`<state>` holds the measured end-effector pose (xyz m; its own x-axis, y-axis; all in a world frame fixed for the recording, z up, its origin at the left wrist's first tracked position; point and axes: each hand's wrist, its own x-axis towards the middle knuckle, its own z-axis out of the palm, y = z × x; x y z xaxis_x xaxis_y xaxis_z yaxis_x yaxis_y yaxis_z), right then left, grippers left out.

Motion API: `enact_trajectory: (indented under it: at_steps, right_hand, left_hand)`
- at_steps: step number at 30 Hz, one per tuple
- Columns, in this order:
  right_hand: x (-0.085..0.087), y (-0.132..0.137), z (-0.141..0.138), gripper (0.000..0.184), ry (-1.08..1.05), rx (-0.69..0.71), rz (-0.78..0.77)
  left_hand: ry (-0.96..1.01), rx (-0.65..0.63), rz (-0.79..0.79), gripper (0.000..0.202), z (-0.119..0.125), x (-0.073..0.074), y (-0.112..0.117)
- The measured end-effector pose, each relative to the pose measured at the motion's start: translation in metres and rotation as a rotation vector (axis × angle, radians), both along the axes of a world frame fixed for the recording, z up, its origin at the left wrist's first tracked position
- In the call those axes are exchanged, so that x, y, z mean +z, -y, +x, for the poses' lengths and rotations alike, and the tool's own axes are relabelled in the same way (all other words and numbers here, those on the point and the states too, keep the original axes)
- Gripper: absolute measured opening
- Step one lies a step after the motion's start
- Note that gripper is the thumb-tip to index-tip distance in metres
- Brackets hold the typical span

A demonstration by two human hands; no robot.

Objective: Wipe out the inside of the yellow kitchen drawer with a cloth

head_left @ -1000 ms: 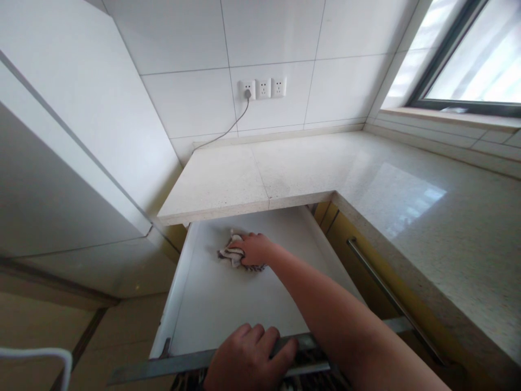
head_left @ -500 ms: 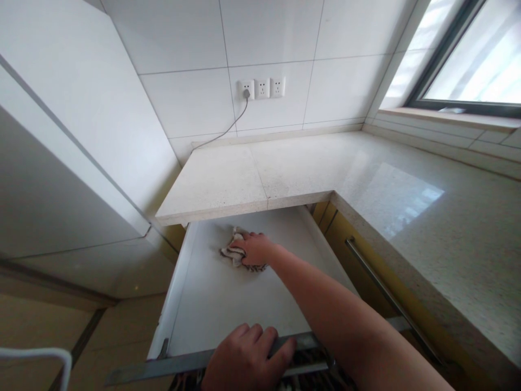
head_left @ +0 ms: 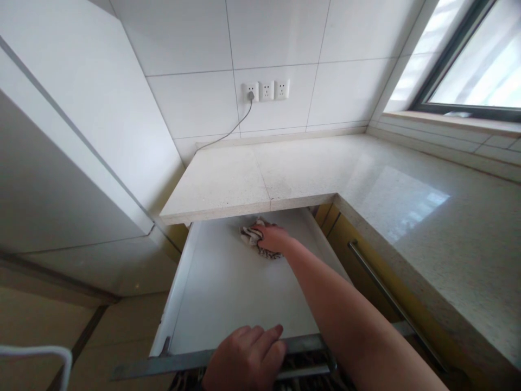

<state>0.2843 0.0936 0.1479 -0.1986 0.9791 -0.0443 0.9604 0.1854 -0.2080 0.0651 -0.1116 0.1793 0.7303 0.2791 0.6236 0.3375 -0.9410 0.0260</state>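
Observation:
Under the counter a white drawer [head_left: 215,293] is pulled out. My right hand [head_left: 273,239] presses a crumpled, patterned cloth [head_left: 249,235] onto the drawer's bottom, toward its far end. The cloth bunches out to the left of the fingers and beneath the palm. At the near side, my left hand [head_left: 246,355] is closed over the top edge of the drawer front [head_left: 183,361], with the thumb side to the right. A metal bar handle [head_left: 305,371] shows on the front to the right of this hand.
A pale stone counter [head_left: 301,168] overhangs the drawer's far end and turns along the right. Below it is a cabinet door with a long metal handle [head_left: 378,282]. A tall white cabinet [head_left: 93,103] stands left. A cord [head_left: 228,138] runs from a wall socket.
My right hand has slid the cloth to the right and a little farther back across the drawer bottom. My left hand stays on the drawer front, its thumb now drawn in closer.

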Motion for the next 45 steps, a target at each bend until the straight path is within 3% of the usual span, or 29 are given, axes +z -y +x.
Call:
enact_trajectory:
  at_steps: [3, 7, 12, 15, 18, 22, 25, 28, 34, 37, 40, 45]
  right_hand:
    - [0.000, 0.000, 0.007, 0.067, 0.022, -0.009, 0.003]
    - [-0.002, 0.012, -0.028, 0.068, 0.066, 0.082, 0.041]
    - [-0.006, 0.040, -0.093, 0.066, 0.100, 0.498, 0.135]
    - [-0.005, 0.046, -0.102, 0.065, 0.108, 0.636, 0.158]
    - [-0.002, 0.037, -0.075, 0.070, 0.103, 0.523, 0.084]
    - [-0.001, 0.025, -0.010, 0.069, 0.108, 0.075, 0.023]
    - [-0.001, 0.033, 0.022, 0.068, 0.127, -0.072, 0.030]
    - [0.001, 0.056, 0.022, 0.073, 0.173, 0.082, 0.015]
    - [0.012, 0.114, -0.010, 0.079, 0.211, 0.647, -0.047]
    - [0.014, 0.126, -0.004, 0.074, 0.212, 0.765, -0.024]
    - [0.010, 0.116, 0.020, 0.075, 0.182, 0.612, -0.027]
    - [0.000, 0.084, 0.063, 0.077, 0.180, -0.038, 0.003]
  left_hand:
    - [0.034, -0.017, 0.032, 0.030, -0.002, -0.003, -0.002]
    - [0.007, -0.033, 0.042, 0.032, -0.004, -0.008, -0.002]
    - [0.021, -0.017, 0.047, 0.038, -0.003, -0.006, 0.000]
    - [0.033, -0.019, 0.044, 0.040, -0.002, -0.003, 0.000]
    - [0.019, -0.034, 0.040, 0.042, -0.002, -0.001, -0.001]
    - [0.036, -0.031, 0.030, 0.042, -0.001, -0.003, -0.001]
    - [0.033, -0.034, 0.029, 0.040, 0.000, -0.003, -0.002]
    - [0.024, -0.048, 0.022, 0.034, 0.000, -0.003, -0.003]
    - [0.018, -0.052, -0.008, 0.016, -0.001, -0.008, -0.001]
    - [0.011, -0.048, 0.003, 0.013, -0.001, -0.011, -0.001]
    - [0.026, -0.048, 0.052, 0.016, -0.001, -0.013, -0.002]
    - [0.011, -0.044, 0.081, 0.015, 0.000, -0.016, -0.005]
